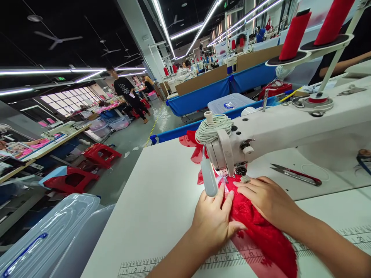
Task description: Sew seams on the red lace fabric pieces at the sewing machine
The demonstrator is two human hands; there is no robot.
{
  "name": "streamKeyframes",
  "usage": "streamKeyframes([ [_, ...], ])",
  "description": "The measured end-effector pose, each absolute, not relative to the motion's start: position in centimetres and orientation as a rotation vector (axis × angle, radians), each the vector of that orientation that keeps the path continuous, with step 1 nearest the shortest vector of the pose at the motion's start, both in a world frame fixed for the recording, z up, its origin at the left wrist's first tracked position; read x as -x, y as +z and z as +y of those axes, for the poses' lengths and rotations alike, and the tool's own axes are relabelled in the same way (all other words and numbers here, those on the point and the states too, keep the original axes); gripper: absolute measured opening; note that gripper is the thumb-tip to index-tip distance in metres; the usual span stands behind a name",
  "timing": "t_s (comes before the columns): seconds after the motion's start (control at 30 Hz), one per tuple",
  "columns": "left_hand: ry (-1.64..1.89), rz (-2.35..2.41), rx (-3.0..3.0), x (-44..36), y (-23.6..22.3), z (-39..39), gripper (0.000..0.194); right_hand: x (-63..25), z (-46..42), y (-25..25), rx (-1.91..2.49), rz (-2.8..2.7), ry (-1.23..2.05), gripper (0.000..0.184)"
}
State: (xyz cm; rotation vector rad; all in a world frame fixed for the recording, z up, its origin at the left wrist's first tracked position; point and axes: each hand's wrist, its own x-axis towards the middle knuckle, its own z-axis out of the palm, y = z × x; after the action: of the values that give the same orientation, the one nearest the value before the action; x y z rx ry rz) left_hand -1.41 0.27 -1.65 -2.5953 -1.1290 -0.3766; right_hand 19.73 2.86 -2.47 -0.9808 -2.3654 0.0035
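Red lace fabric (246,210) lies under the needle end of a white sewing machine (278,123), its sheer lower part trailing toward me over the printed ruler. My left hand (214,216) rests on the fabric's left edge, fingers spread and pointing at the presser foot (225,178). On the right side of the cloth, my right hand (266,197) lies flat with its fingers stretched out close to the foot. Behind the machine head, more sheer red fabric (197,148) spreads over the table. A small lamp (209,177) partly hides the needle area.
Thread snips (298,174) with red handles lie on the machine bed at right. Red thread cones (295,35) stand above the machine. A lidded plastic bin (72,216) is beside the table at left. Red stools (100,154) and a walking person (127,88) are in the aisle.
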Motion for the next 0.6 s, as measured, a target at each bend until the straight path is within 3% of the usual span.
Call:
streamKeyframes([
  [0.27, -0.433, -1.119, 2.595, 1.5, -1.5, 0.8, 0.081, -19.5, 3.4, -2.4, 1.028, -2.389, 0.076, 0.017],
  [0.43, -0.467, -1.043, 2.684, 1.4, -0.9, 1.3, 0.091, -19.7, 3.1, -2.6, 0.939, -2.402, 0.062, 0.028],
  [0.6, -0.461, -0.801, 2.897, 1.5, -0.3, 1.2, 0.062, -20.2, 2.5, -2.8, 0.789, -2.453, 0.105, 0.024],
])
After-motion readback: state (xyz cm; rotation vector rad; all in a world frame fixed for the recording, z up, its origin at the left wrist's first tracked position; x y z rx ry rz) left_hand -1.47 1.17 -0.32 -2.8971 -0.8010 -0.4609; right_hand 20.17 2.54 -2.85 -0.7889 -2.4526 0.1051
